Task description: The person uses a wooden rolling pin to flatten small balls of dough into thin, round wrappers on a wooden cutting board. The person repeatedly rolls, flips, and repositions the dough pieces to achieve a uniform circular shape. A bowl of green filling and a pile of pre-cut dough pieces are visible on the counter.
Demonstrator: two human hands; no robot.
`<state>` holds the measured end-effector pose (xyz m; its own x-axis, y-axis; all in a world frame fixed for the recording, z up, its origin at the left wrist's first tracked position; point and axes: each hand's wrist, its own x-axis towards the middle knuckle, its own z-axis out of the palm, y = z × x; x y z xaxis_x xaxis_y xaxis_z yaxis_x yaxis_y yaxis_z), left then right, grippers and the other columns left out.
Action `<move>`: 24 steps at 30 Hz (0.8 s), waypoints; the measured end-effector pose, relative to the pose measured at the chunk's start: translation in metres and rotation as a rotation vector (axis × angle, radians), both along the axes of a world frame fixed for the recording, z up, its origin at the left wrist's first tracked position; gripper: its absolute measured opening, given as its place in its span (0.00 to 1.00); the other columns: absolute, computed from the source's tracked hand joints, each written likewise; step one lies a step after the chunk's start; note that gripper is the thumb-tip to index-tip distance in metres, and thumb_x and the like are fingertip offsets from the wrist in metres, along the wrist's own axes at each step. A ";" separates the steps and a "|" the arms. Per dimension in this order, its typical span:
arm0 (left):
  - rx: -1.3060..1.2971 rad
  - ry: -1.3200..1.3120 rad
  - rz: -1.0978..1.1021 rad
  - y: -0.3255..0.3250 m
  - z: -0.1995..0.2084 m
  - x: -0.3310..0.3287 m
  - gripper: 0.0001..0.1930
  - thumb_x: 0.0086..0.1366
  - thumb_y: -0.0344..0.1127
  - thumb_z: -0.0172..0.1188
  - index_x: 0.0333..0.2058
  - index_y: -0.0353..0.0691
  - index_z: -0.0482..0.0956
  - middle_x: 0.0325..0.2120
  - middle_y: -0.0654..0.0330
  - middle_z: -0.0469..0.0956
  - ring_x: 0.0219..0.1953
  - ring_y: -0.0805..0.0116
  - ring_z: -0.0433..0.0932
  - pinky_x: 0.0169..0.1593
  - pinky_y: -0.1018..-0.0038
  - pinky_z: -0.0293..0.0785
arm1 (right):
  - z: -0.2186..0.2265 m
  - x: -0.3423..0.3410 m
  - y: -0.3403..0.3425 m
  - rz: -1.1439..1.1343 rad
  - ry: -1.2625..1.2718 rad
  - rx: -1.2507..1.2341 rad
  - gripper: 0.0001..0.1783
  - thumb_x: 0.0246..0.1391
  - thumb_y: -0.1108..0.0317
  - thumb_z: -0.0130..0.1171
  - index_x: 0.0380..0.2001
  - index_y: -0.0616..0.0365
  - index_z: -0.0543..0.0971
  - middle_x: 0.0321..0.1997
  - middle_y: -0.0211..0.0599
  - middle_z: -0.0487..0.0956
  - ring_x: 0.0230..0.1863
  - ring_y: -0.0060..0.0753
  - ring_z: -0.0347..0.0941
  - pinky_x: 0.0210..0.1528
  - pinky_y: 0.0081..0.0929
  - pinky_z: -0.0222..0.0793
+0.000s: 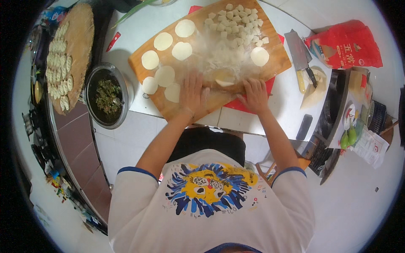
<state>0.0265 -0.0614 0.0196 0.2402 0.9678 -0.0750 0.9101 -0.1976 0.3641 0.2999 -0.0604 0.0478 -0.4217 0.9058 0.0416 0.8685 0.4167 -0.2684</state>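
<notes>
A slim wooden rolling pin (227, 89) lies crosswise near the close edge of a wooden board (278, 63), its colour close to the board's. My left hand (193, 93) presses down over the pin's left end, and my right hand (255, 93) holds its right end; the palms hide both ends. Just beyond the pin, between my hands, is a small piece of dough (225, 79). Several flat dough rounds (163, 41) lie on the left of the board, with another round (260, 56) at the right. Cut dough lumps (236, 19) are heaped at the far side, near scattered flour (221, 55).
Left of the board stands a metal bowl of chopped green filling (109, 97). Beyond it, a round board (80, 50) carries rows of filled dumplings (59, 69). To the right lie a cleaver (298, 50), a red bag (346, 44) and a dark phone (304, 127); a red knife (113, 41) lies far left.
</notes>
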 end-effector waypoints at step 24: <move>0.083 0.036 -0.050 0.053 -0.017 0.029 0.30 0.66 0.40 0.48 0.65 0.38 0.57 0.68 0.52 0.52 0.70 0.53 0.50 0.70 0.56 0.45 | 0.008 0.012 -0.007 -0.719 0.959 -0.548 0.14 0.67 0.61 0.47 0.38 0.63 0.75 0.25 0.28 0.71 0.26 0.18 0.65 0.30 0.20 0.63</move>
